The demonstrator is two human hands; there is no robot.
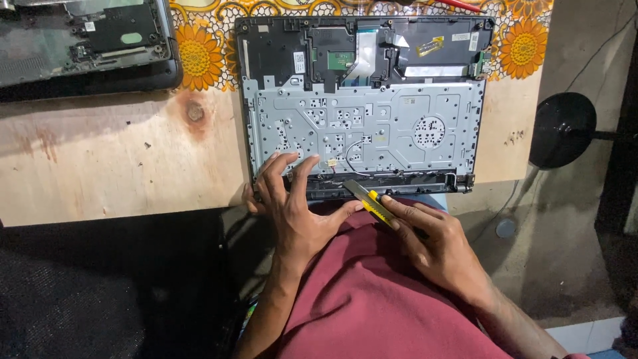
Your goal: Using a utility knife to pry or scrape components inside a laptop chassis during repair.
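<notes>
Laptop shell, opened up with its grey metal plate showing, lies on a pale wooden board at the near edge, its long side running left to right and its dark strip of parts facing away from the person. Beyond the board a yellow flowered cloth carries a second dark laptop base at far left. To the right, a bare concrete floor holds a round black disc. The utility knife, yellow and black, slants from lower right up to upper left, its tip at the shell's near edge. The right hand grips the knife, forefinger laid along it. The left hand holds nothing; its spread fingers press on the shell's near left corner, thumb reaching toward the knife.
</notes>
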